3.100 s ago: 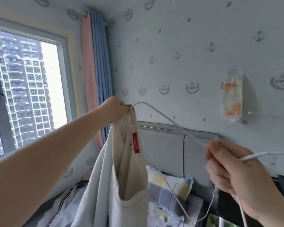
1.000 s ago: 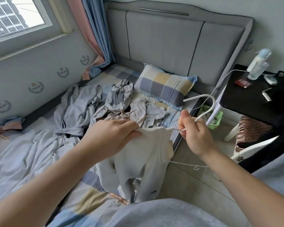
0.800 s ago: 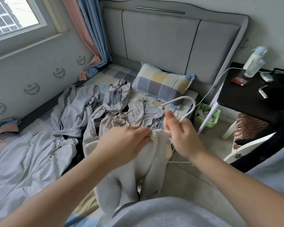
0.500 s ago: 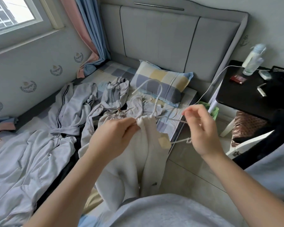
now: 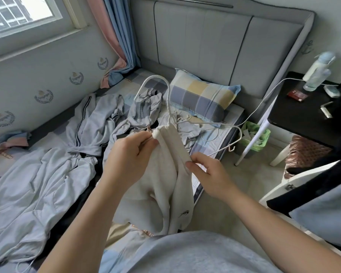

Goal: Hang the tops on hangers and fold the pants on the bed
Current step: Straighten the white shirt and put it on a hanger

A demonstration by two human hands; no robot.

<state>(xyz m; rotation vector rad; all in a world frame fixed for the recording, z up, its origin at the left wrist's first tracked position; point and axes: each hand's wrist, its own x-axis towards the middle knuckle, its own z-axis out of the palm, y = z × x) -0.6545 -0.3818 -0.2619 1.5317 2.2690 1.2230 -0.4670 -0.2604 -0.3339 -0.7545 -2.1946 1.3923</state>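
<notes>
The right hand [image 5: 211, 172] has dropped from the hanger's bare arm, where it was half a second ago, down onto the cloth, and the hook now stands clear above the collar. The left hand [image 5: 130, 154] is bunched at the neck of the cream top [image 5: 165, 194], thumb and fingers pinching the gathered collar tight. Out of that collar rises the white wire hanger [image 5: 168, 110], hook upright. One arm of it sticks out bare to the right, beyond the fabric, with its small end hook hanging over the edge of the bed [image 5: 205, 140]. The right hand's thumb and forefinger nip the top's right edge, just under that bare arm. The top hangs in the air between both hands, its body drooping toward the person's lap, over the near side of the bed. Behind it, grey clothes [image 5: 98, 119] lie in a rumpled heap on the mattress, and a checked pillow [image 5: 199, 95] leans against the grey headboard [image 5: 215, 46]. Off to the right there is a black side table [image 5: 303, 119] with a bottle [image 5: 317, 73] on it, and a green basket [image 5: 254, 136] on the floor beside it.
</notes>
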